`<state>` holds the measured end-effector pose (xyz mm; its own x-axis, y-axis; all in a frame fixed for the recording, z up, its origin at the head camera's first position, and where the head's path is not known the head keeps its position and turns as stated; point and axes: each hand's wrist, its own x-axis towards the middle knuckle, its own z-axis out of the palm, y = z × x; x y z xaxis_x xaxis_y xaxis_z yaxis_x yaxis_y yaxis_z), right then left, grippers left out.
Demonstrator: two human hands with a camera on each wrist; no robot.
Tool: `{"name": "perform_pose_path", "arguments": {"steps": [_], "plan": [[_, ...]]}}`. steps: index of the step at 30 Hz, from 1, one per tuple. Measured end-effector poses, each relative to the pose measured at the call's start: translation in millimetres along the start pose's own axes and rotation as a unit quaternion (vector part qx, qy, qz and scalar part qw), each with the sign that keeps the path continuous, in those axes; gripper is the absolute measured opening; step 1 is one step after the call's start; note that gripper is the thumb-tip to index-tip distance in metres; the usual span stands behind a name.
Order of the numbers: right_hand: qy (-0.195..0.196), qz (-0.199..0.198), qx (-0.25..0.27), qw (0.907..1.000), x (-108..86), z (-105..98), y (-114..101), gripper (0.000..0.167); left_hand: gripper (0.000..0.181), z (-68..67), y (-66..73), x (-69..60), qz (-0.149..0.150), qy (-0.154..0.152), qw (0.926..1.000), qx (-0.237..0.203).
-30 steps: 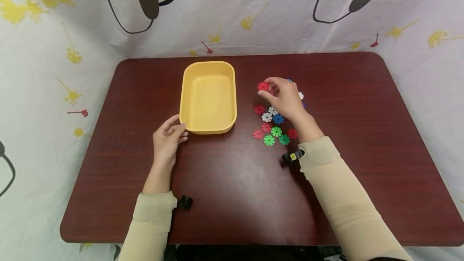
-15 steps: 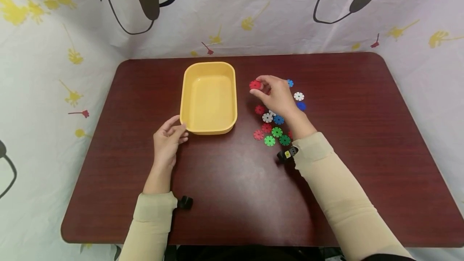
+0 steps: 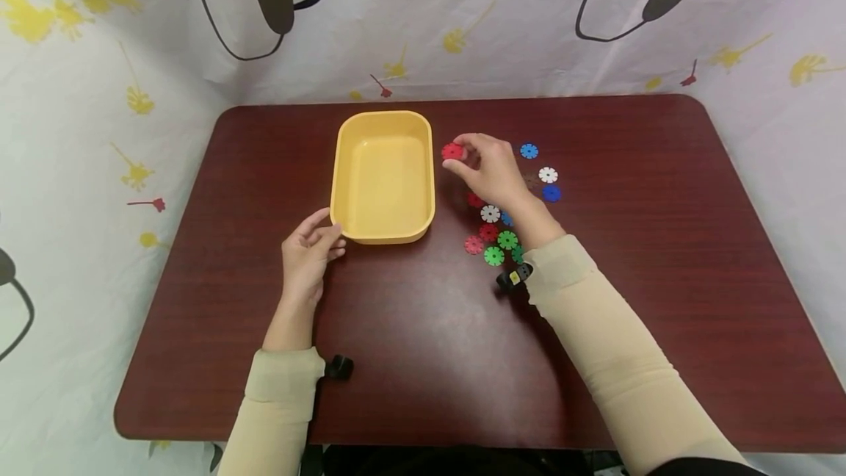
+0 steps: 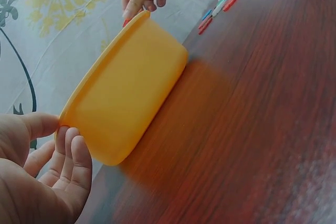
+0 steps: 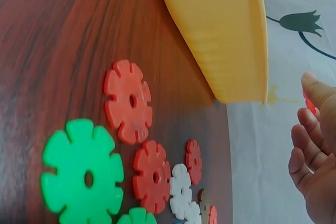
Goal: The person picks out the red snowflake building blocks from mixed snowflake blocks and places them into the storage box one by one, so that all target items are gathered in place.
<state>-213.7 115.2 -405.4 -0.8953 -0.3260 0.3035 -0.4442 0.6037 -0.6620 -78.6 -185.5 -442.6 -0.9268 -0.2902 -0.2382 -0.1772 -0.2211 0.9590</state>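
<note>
My right hand (image 3: 492,171) pinches a red notched disc (image 3: 452,151) between thumb and fingers, raised just right of the yellow plastic tub (image 3: 383,230). In the right wrist view only an edge of that red disc (image 5: 310,102) shows behind the thumb. My left hand (image 3: 307,252) grips the tub's near left corner, thumb at the rim and fingers against the outer wall, as the left wrist view shows too. Several flat notched discs lie beneath and around my right arm, among them a green disc (image 3: 493,255), a white disc (image 3: 490,214) and a blue disc (image 3: 529,150).
The dark red-brown table (image 3: 423,358) has rounded corners. A white cloth (image 3: 515,42) with plant prints hangs behind it and at both sides. Toward the back right lie another white disc (image 3: 548,175) and a dark blue disc (image 3: 551,193).
My right hand has moved left with the red disc, from over the pile toward the tub's right rim. The left hand and the tub have stayed in place.
</note>
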Motion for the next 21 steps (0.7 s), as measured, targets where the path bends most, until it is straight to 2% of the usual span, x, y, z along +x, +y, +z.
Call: {"name": "perform_pose_path", "arguments": {"steps": [11,21], "plan": [[-0.003,-0.020,0.026,0.9995,11.7,17,-8,0.032,0.042,-1.1,-0.3,0.0,0.001,0.002,1.0000,-0.005],[-0.021,-0.027,0.025,0.9991,26.3,29,-20,0.038,0.043,-0.4,0.7,-0.1,-0.002,-0.002,1.0000,-0.001]]}}
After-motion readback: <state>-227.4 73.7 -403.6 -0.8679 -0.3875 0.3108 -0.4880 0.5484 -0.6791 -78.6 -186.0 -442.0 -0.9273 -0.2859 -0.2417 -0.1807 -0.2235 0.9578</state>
